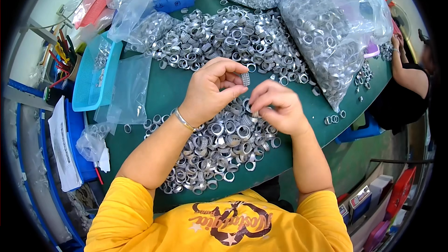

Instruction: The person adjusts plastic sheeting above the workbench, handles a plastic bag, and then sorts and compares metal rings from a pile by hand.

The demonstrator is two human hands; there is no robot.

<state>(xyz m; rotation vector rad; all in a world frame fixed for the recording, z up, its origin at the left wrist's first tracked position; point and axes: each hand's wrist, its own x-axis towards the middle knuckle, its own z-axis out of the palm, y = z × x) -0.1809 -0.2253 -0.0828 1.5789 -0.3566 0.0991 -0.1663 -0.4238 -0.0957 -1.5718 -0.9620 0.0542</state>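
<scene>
Between the thumb and fingers of my left hand (216,85) is a silvery metal ring (245,79), its studded band facing up. My right hand (280,106) is beside it, fingers pinched on another metal ring (255,114), partly hidden by the fingertips. Below both hands lies a near pile of loose metal rings (224,144), some partly covered by my left forearm. Beyond my hands spreads a larger far pile of similar rings (233,37) on the green table (298,144).
A clear bag full of rings (322,42) stands to the right. At left are a light blue basket (86,84), a flat plastic bag (128,88) and a pen holder with tools (67,60). A blue bin (175,1) sits at the back. Another person (410,77) works at far right.
</scene>
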